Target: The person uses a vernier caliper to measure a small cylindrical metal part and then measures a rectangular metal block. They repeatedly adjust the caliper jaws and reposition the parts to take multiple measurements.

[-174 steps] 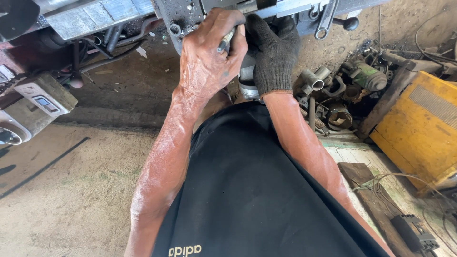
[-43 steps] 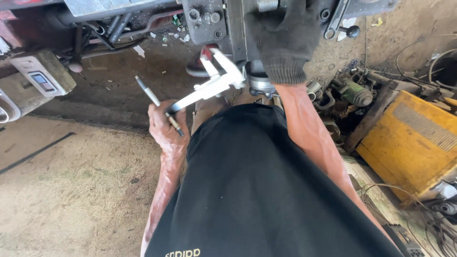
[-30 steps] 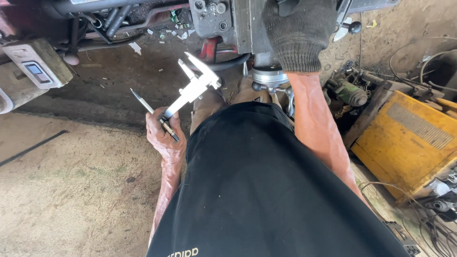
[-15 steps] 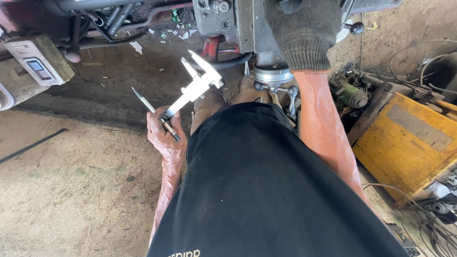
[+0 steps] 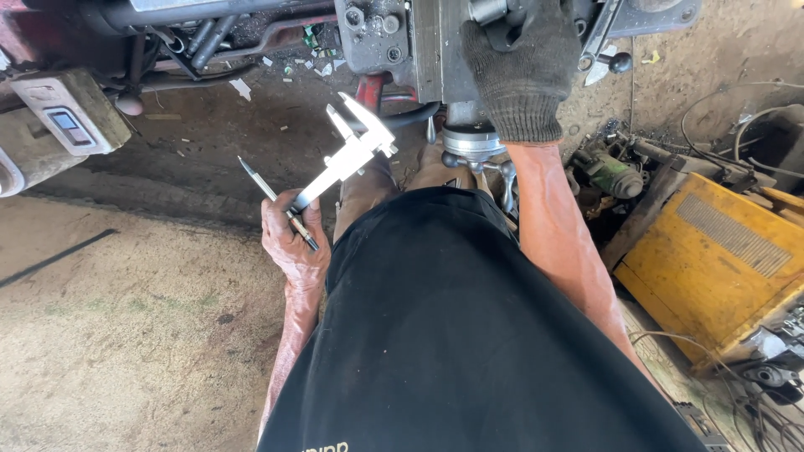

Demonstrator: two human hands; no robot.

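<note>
A: Where is the caliper (image 5: pixel 347 163), and why is it held so?

B: Centre-left of the frame. The bare left hand (image 5: pixel 291 243) grips its beam, fingers closed, a pen (image 5: pixel 276 201) tucked alongside; the measuring end stays free, pointing up toward the machine (image 5: pixel 402 42).

A: The gloved right hand (image 5: pixel 521 63)?

B: Top centre, arm outstretched, fingers curled over a machine part.
</note>
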